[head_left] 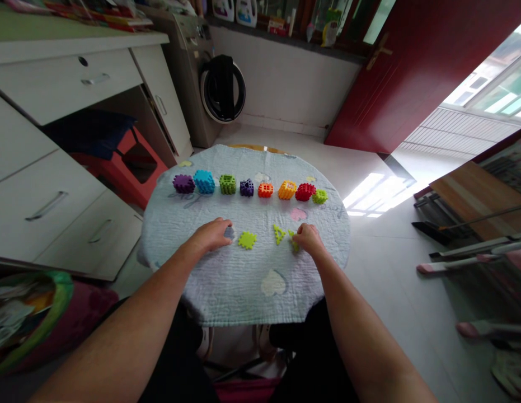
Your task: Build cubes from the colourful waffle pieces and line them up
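Observation:
My left hand (213, 234) rests low over the cloth, fingers curved and apart from the thumb, with nothing visible between them. Just right of it lies a flat lime-green notched square building piece (247, 240). My right hand (309, 238) pinches another lime-green building piece (293, 240), partly hidden by the fingers and still at the cloth. Beside that, to the left, is a triangular lime-green frame piece (279, 234). Across the far side stands a row of assembled toy blocks, among them a purple block (183, 183), a blue block (204, 182) and a red block (305, 192).
A pale patterned cloth (243, 296) covers the small oval table. Drawers (71, 207) and a red stool (138, 159) stand to the left, a washing machine (193, 73) with its door open behind. A wooden-topped table (474, 196) is at the right.

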Demonstrator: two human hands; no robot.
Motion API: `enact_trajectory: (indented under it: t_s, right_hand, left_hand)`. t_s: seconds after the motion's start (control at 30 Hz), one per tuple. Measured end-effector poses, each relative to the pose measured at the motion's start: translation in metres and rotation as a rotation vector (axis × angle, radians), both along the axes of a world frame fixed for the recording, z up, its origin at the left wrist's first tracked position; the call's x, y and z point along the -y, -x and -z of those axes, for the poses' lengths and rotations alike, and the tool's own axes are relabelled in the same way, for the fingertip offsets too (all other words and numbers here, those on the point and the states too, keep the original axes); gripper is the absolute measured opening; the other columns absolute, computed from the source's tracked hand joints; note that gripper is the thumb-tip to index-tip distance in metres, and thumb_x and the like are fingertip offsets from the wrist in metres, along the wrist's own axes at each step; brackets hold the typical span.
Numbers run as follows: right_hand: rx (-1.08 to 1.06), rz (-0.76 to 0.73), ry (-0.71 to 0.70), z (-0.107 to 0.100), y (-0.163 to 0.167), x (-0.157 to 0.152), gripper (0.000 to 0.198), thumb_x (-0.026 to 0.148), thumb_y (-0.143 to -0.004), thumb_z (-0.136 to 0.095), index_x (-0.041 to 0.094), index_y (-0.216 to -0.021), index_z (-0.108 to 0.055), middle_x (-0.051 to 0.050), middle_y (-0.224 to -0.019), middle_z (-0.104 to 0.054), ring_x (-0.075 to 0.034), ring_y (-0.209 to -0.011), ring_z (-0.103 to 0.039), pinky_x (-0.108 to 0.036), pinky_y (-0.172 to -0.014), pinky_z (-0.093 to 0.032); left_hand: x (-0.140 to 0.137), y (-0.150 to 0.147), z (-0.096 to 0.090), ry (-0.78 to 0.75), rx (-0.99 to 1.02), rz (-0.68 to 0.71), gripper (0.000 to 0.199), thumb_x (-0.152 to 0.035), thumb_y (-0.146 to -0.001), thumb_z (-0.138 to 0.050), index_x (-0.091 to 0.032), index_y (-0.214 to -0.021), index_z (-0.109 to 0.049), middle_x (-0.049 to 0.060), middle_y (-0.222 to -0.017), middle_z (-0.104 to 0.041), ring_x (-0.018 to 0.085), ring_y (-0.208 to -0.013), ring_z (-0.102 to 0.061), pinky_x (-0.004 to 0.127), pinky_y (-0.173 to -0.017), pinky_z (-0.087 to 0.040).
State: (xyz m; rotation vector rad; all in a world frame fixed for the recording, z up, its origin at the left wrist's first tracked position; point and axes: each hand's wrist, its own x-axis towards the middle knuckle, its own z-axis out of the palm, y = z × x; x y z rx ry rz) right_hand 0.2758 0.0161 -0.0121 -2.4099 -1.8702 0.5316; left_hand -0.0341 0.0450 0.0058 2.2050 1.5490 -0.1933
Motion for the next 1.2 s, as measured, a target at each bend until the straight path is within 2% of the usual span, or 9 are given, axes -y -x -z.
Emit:
enact_trajectory:
  t_s: [0.17, 0.33, 0.47, 0.57, 0.63, 0.77, 0.83, 1.0, 1.2]
  right_hand:
    - [-0.029, -0.073, -0.022, 0.002, -0.001, 0.006, 0.027, 0.03, -0.07, -0.066, 0.016, -0.092, -0.059, -0.007, -0.094, -0.055, -0.017, -0.084, -0.055, -0.024, -0.075, -0.042]
    - [-0.035, -0.085, -0.034, 0.005, 0.005, 0.011, 0.022, 0.016, -0.066, -0.064, 0.015, -0.088, -0.059, -0.006, -0.094, -0.054, -0.013, -0.077, -0.054, -0.022, -0.071, -0.042]
    - [-0.404, 0.053, -0.033, 0.0, -0.002, 0.003, 0.012, 0.02, -0.07, -0.064, 0.016, -0.079, -0.056, 0.001, -0.074, -0.054, -0.011, -0.066, -0.053, -0.021, -0.061, -0.043]
    - [-0.685, 0.114, 0.014, -0.003, 0.0, -0.001, 0.013, 0.025, -0.076, -0.061, 0.016, -0.085, -0.056, 0.002, -0.071, -0.056, -0.01, -0.058, -0.053, -0.021, -0.055, -0.044]
    - [-0.619, 0.096, -0.011, -0.004, 0.008, -0.003, 0.018, 0.027, -0.075, -0.063, 0.016, -0.089, -0.057, 0.0, -0.074, -0.059, -0.011, -0.061, -0.055, -0.022, -0.058, -0.044]
    - [-0.212, -0.033, -0.145, -0.004, 0.035, -0.004, 0.018, 0.027, -0.074, -0.064, 0.015, -0.087, -0.061, -0.005, -0.082, -0.062, -0.016, -0.08, -0.058, -0.025, -0.074, -0.044]
    - [-0.118, -0.055, -0.172, -0.003, 0.048, -0.004, 0.019, 0.027, -0.076, -0.061, 0.016, -0.091, -0.062, -0.008, -0.089, -0.061, -0.018, -0.085, -0.057, -0.026, -0.078, -0.043]
    - [-0.054, -0.046, -0.09, -0.001, 0.064, -0.001, 0.022, 0.027, -0.08, -0.056, 0.015, -0.099, -0.06, -0.012, -0.107, -0.053, -0.017, -0.083, -0.058, -0.027, -0.078, -0.044]
    - [-0.039, -0.063, -0.053, 0.001, 0.063, -0.001, 0.026, 0.03, -0.082, -0.057, 0.016, -0.104, -0.057, -0.012, -0.107, -0.053, -0.019, -0.087, -0.059, -0.027, -0.079, -0.044]
  left_hand:
    - [0.002, -0.002, -0.005, 0.002, -0.011, 0.002, 0.051, -0.031, -0.073, -0.063, -0.017, -0.122, -0.055, 0.011, -0.116, -0.06, 0.022, -0.102, -0.06, 0.027, -0.088, -0.045]
    - [0.002, -0.002, -0.005, -0.001, -0.014, -0.006, 0.051, -0.031, -0.073, -0.063, -0.018, -0.122, -0.056, 0.01, -0.116, -0.06, 0.021, -0.102, -0.06, 0.027, -0.087, -0.045]
    - [0.002, -0.002, -0.005, 0.001, -0.022, -0.004, 0.052, -0.032, -0.073, -0.062, -0.018, -0.123, -0.055, 0.01, -0.117, -0.059, 0.021, -0.102, -0.06, 0.026, -0.088, -0.044]
    - [0.003, -0.004, -0.006, 0.006, -0.018, -0.003, 0.052, -0.032, -0.074, -0.062, -0.017, -0.123, -0.055, 0.011, -0.117, -0.059, 0.021, -0.101, -0.06, 0.028, -0.087, -0.045]
    - [0.003, -0.005, -0.007, 0.005, -0.017, -0.005, 0.051, -0.031, -0.074, -0.062, -0.017, -0.122, -0.055, 0.012, -0.117, -0.059, 0.022, -0.101, -0.06, 0.029, -0.087, -0.045]
    - [0.003, -0.007, -0.007, -0.007, -0.023, -0.011, 0.049, -0.031, -0.073, -0.062, -0.02, -0.12, -0.056, 0.01, -0.117, -0.059, 0.022, -0.103, -0.059, 0.029, -0.088, -0.045]
    - [0.003, -0.008, -0.007, -0.011, -0.022, -0.015, 0.049, -0.032, -0.073, -0.062, -0.02, -0.12, -0.056, 0.009, -0.116, -0.06, 0.022, -0.103, -0.059, 0.029, -0.088, -0.045]
    - [0.002, -0.007, -0.007, -0.004, -0.023, -0.015, 0.049, -0.032, -0.074, -0.062, -0.021, -0.121, -0.056, 0.009, -0.117, -0.06, 0.022, -0.106, -0.058, 0.028, -0.09, -0.044]
    - [0.002, -0.006, -0.006, 0.005, -0.024, -0.011, 0.052, -0.032, -0.075, -0.061, -0.018, -0.124, -0.053, 0.011, -0.121, -0.058, 0.023, -0.109, -0.058, 0.028, -0.091, -0.043]
